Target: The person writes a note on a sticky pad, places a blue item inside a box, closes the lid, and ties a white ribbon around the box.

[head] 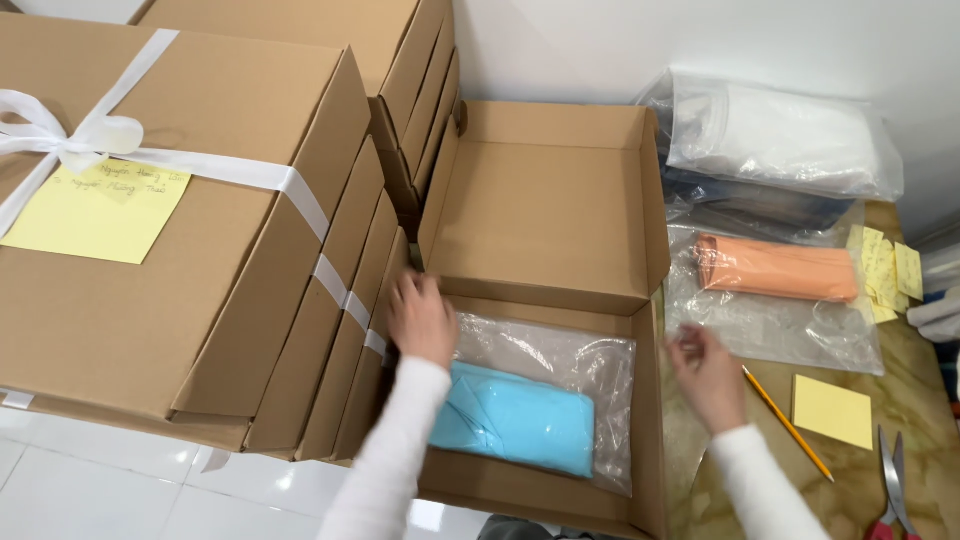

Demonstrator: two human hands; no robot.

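Both hands, left [421, 318] and right [706, 376], reach forward, fingers loosely spread.

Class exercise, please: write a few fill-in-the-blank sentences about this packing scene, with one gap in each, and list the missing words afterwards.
1. The folded garment in clear plastic inside the open cardboard box is light ____.
2. The stacked boxes on the left are tied with white ____.
3. The pencil lies between the right hand and a yellow ____.
4. The left hand reaches over the box's ____ edge.

Missing words: blue; ribbon; sticky note; left
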